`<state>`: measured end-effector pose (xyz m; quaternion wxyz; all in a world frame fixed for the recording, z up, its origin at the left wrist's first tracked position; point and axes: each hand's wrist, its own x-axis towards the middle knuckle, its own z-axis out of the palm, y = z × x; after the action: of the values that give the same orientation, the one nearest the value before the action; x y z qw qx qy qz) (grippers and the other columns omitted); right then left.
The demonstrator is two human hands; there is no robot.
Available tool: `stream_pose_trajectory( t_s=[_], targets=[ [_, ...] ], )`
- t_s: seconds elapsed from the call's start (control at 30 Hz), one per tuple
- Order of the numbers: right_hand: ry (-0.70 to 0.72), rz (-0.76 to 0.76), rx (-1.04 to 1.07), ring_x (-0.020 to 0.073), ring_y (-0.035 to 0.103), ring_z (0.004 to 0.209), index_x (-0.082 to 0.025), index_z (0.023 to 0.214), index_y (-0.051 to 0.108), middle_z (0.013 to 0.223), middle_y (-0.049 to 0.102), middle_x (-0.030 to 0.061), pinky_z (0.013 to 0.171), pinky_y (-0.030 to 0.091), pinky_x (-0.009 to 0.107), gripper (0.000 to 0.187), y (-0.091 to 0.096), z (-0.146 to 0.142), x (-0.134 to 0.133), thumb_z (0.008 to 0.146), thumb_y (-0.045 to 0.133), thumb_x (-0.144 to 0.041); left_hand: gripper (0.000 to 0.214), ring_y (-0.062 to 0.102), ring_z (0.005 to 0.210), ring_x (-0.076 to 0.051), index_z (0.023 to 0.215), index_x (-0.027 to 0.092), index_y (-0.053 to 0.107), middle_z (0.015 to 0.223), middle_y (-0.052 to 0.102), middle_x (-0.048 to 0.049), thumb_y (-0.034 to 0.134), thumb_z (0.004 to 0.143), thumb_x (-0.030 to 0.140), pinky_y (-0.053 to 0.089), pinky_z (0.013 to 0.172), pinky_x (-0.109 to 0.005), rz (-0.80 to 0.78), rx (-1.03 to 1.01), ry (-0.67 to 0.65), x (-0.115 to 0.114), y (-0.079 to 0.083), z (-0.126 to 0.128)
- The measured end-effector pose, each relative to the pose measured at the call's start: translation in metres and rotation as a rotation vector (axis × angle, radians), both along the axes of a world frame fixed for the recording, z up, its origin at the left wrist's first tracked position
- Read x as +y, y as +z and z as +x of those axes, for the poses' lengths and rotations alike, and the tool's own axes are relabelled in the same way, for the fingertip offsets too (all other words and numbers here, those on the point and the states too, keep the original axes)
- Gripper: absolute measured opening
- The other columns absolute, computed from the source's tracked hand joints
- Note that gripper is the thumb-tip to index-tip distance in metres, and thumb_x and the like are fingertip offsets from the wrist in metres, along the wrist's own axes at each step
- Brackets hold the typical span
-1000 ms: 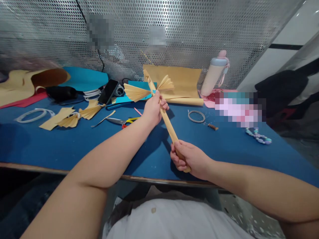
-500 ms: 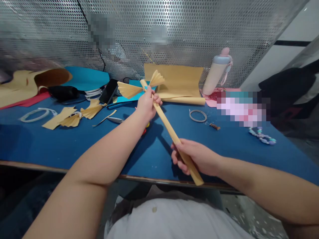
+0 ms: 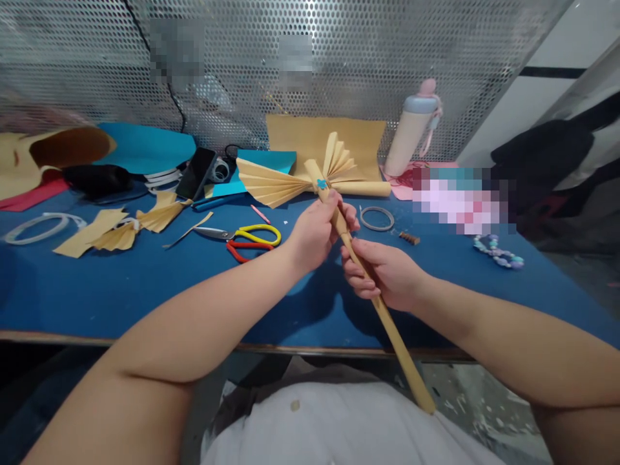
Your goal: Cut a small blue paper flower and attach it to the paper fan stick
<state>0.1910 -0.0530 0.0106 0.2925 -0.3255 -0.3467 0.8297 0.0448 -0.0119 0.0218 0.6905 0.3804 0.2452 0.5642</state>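
Both of my hands grip a long tan rolled-paper stick [image 3: 402, 354] that slants from the table's back down to my lap. Near its far tip, two pleated tan paper fans [image 3: 271, 181] spread left and right, with a small blue mark on the stick between them. My left hand [image 3: 317, 229] is closed around the stick just below the fans. My right hand [image 3: 387, 271] is closed around it right behind the left, and the two hands almost touch.
Yellow-and-red scissors [image 3: 247, 237] lie on the blue table [image 3: 145, 284] left of my hands. Folded tan paper pieces [image 3: 116, 229], a phone [image 3: 196, 173], a wire ring [image 3: 376, 218], a bottle [image 3: 409, 132], a bead string [image 3: 498, 252] and tan sheets [image 3: 295, 135] lie around.
I have pulled the stick toward me, so its near end now hangs past the table's edge. My right hand slid up the stick close to my left. The fans show more spread.
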Motion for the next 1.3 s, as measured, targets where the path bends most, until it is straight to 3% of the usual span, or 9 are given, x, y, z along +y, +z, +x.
stream_pose_trajectory(
  t_s=[0.17,0.27,0.33,0.43,0.53,0.7,0.8,0.97,1.3],
  targets=[
    [0.113,-0.139,0.094,0.0046,0.025,0.039,-0.019,0.083,0.050,0.057,0.037,-0.0064,0.034,0.020,0.012,0.033,0.006,0.000,0.005,0.105,0.035,-0.039,0.032,0.061,0.060,-0.011,0.078,0.019,0.050,0.067,0.058,0.0006,0.038,0.105,0.030,0.050,0.061,-0.021,0.012,0.005,-0.003,0.002,0.000,-0.001],
    [0.094,-0.056,-0.019,0.0055,0.030,0.039,-0.020,0.086,0.048,0.059,0.042,-0.0055,0.035,0.024,0.015,0.028,0.007,-0.001,0.005,0.103,0.039,-0.041,0.031,0.061,0.060,-0.012,0.077,0.020,0.050,0.066,0.058,0.0006,0.038,0.105,0.029,0.049,0.059,-0.021,0.018,0.021,0.028,0.001,0.000,0.001],
    [-0.003,0.142,-0.219,0.0084,0.040,0.041,-0.022,0.092,0.046,0.063,0.049,-0.0046,0.037,0.031,0.019,0.022,0.007,-0.002,0.006,0.098,0.049,-0.044,0.033,0.059,0.058,-0.012,0.076,0.020,0.050,0.064,0.057,0.0006,0.038,0.105,0.029,0.048,0.057,-0.022,0.019,0.036,0.072,0.000,-0.001,0.002],
    [-0.143,0.618,-0.600,0.0119,0.048,0.048,-0.023,0.096,0.048,0.066,0.052,-0.0045,0.045,0.036,0.023,0.028,0.006,0.000,0.009,0.088,0.064,-0.044,0.035,0.057,0.056,-0.011,0.073,0.019,0.052,0.063,0.057,0.0008,0.041,0.104,0.031,0.048,0.059,-0.022,0.019,0.061,0.137,-0.002,-0.004,0.005],
    [-0.167,1.060,-1.008,0.0131,0.048,0.057,-0.019,0.090,0.056,0.068,0.057,0.0002,0.054,0.033,0.026,0.028,0.009,0.004,0.008,0.090,0.062,-0.047,0.035,0.058,0.059,-0.011,0.072,0.018,0.055,0.065,0.059,0.0005,0.046,0.103,0.032,0.048,0.062,-0.022,0.008,0.088,0.179,-0.004,-0.008,0.008],
    [-0.079,1.380,-1.533,0.0199,0.056,0.064,-0.014,0.105,0.060,0.088,0.069,0.0143,0.058,0.021,0.032,0.035,0.016,0.005,-0.008,0.101,0.042,-0.044,0.033,0.065,0.071,-0.013,0.077,0.017,0.060,0.072,0.066,-0.0024,0.044,0.104,0.026,0.050,0.069,-0.023,-0.019,0.136,0.223,-0.009,-0.013,0.012],
    [0.008,1.349,-1.550,0.0207,0.057,0.064,-0.015,0.099,0.058,0.087,0.068,0.0151,0.057,0.020,0.032,0.035,0.018,0.003,-0.011,0.104,0.035,-0.041,0.037,0.069,0.077,-0.015,0.077,0.015,0.065,0.078,0.071,-0.0066,0.042,0.104,0.027,0.053,0.076,-0.026,-0.025,0.157,0.176,-0.012,-0.010,0.013],
    [-0.009,1.218,-1.259,0.0161,0.056,0.059,-0.020,0.080,0.050,0.071,0.063,0.0069,0.056,0.027,0.029,0.029,0.019,0.005,-0.004,0.103,0.040,-0.034,0.041,0.072,0.082,-0.019,0.074,0.013,0.068,0.081,0.074,-0.0110,0.043,0.104,0.026,0.054,0.082,-0.031,-0.019,0.150,0.128,-0.012,-0.005,0.013],
    [-0.099,0.817,-0.745,0.0109,0.056,0.037,-0.020,0.076,0.053,0.057,0.059,-0.0027,0.036,0.043,0.022,0.029,0.012,0.003,-0.001,0.101,0.045,-0.031,0.043,0.069,0.070,-0.018,0.073,0.013,0.070,0.079,0.073,-0.0109,0.047,0.103,0.033,0.052,0.066,-0.028,0.015,0.144,0.073,-0.011,-0.004,0.009]
  ],
)
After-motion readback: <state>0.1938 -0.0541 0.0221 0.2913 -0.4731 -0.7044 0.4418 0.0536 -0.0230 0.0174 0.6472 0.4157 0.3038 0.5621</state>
